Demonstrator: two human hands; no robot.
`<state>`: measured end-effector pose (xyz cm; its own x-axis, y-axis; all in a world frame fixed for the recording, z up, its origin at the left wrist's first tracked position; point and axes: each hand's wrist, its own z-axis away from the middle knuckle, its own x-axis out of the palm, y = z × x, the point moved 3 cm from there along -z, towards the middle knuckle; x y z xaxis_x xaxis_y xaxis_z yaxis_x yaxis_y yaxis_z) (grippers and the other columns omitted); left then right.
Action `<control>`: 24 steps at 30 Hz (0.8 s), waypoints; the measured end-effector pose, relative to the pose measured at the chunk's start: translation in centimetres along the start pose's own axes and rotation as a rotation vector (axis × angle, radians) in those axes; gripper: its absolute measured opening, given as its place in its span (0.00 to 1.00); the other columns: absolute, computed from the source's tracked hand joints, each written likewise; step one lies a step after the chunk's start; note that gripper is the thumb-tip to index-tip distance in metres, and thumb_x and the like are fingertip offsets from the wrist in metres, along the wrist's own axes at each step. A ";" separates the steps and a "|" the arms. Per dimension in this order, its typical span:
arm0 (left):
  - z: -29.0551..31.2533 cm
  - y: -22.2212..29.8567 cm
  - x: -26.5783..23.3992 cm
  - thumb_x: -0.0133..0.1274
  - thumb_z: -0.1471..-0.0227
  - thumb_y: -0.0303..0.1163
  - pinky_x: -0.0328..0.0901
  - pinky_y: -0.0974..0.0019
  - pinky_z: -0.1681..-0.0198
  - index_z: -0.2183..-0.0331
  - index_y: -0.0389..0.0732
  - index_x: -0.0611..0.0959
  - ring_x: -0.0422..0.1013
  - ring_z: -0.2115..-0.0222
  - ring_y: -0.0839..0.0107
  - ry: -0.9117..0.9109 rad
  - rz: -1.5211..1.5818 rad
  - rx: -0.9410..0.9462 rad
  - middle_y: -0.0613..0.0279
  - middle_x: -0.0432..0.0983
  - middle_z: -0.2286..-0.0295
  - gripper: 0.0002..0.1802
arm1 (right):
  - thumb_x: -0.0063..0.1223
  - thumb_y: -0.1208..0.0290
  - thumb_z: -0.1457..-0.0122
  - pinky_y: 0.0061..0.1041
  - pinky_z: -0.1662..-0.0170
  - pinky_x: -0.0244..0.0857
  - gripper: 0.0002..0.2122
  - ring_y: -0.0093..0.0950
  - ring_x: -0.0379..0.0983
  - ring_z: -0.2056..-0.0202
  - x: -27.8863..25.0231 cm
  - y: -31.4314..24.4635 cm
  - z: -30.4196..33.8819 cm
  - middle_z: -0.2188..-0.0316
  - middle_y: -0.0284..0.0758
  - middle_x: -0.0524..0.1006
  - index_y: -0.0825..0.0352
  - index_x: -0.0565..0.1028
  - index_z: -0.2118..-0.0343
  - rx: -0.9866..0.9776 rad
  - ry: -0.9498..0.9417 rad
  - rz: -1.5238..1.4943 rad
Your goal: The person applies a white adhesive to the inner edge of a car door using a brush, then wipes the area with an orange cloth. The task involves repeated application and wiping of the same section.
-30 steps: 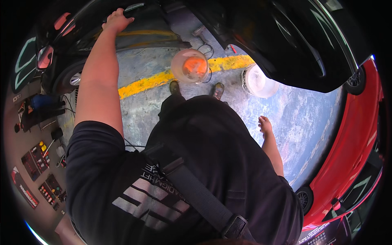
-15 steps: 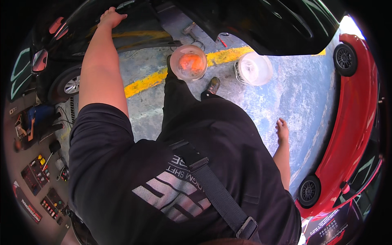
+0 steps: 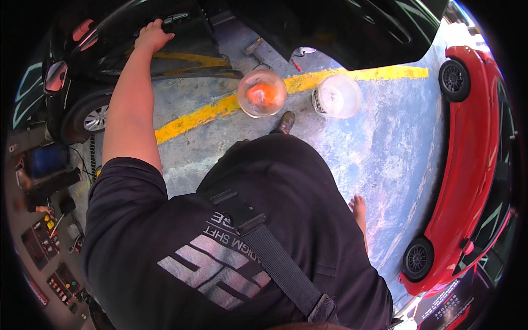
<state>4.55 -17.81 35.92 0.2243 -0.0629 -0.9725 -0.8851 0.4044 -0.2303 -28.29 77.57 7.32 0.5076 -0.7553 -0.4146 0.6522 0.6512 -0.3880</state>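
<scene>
My left hand (image 3: pixel 154 36) is stretched forward to the black car (image 3: pixel 115 41), flat against its door just beside the door handle (image 3: pixel 177 18). Its fingers are extended and the thumb stands apart; I see nothing held. Low at my right side hangs my right hand (image 3: pixel 358 208), partly hidden by my shirt, with loose fingers and nothing visible in them. In front of my feet stands a translucent bucket (image 3: pixel 246 105) with something orange inside. A second, whitish bucket (image 3: pixel 351 104) is to its right.
An open black car door or panel (image 3: pixel 352 33) juts across the top. Along the right is a red car (image 3: pixel 467 165). A yellow line (image 3: pixel 192 118) crosses the blue-grey floor (image 3: pixel 379 137). Far left are a co-worker's blue clothing (image 3: pixel 49 161) and tool trays (image 3: pixel 39 242).
My left hand stays at the door, slightly lower in view. My right hand has dropped back toward my body. My view has shifted, and the buckets appear nearer each other.
</scene>
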 end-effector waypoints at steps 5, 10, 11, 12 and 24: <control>2.5 -1.2 0.1 0.61 0.46 0.54 0.64 0.43 0.39 0.39 0.50 0.69 0.62 0.37 0.52 0.026 0.023 0.052 0.60 0.67 0.40 0.39 | 0.54 0.54 0.34 0.25 0.68 0.62 0.20 0.21 0.72 0.64 5.8 -2.1 4.1 0.58 0.27 0.77 0.55 0.70 0.42 -0.041 -0.120 0.084; 5.0 -1.5 -0.8 0.60 0.47 0.54 0.64 0.46 0.40 0.39 0.49 0.68 0.63 0.38 0.50 0.074 0.014 0.081 0.57 0.68 0.41 0.40 | 0.56 0.53 0.35 0.30 0.66 0.62 0.21 0.23 0.72 0.63 7.6 -1.0 5.9 0.60 0.27 0.77 0.55 0.71 0.43 -0.007 -0.142 0.238; 5.3 -1.7 -0.6 0.60 0.46 0.53 0.64 0.45 0.40 0.38 0.51 0.68 0.61 0.37 0.52 0.065 0.013 0.076 0.59 0.67 0.40 0.39 | 0.55 0.53 0.35 0.31 0.65 0.62 0.21 0.23 0.72 0.63 7.1 0.0 5.5 0.60 0.27 0.77 0.55 0.71 0.43 -0.017 -0.146 0.219; 5.7 -1.8 -0.4 0.60 0.46 0.52 0.64 0.44 0.40 0.38 0.53 0.68 0.60 0.36 0.54 0.054 0.012 0.070 0.61 0.66 0.39 0.38 | 0.55 0.52 0.35 0.32 0.65 0.62 0.21 0.23 0.72 0.63 6.6 1.0 5.0 0.60 0.27 0.77 0.54 0.71 0.43 -0.024 -0.150 0.203; 15.8 -7.0 -0.4 0.63 0.51 0.42 0.61 0.47 0.37 0.42 0.48 0.71 0.60 0.36 0.52 0.076 -0.046 0.052 0.52 0.67 0.39 0.35 | 0.52 0.50 0.35 0.41 0.62 0.64 0.20 0.28 0.72 0.62 7.2 -3.4 -2.3 0.61 0.28 0.76 0.53 0.70 0.45 -0.002 -0.265 0.380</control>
<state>17.07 -6.17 38.44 0.2306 -0.1505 -0.9614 -0.8519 0.4462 -0.2741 -28.14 70.09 3.81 0.8373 -0.4553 -0.3028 0.3907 0.8855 -0.2514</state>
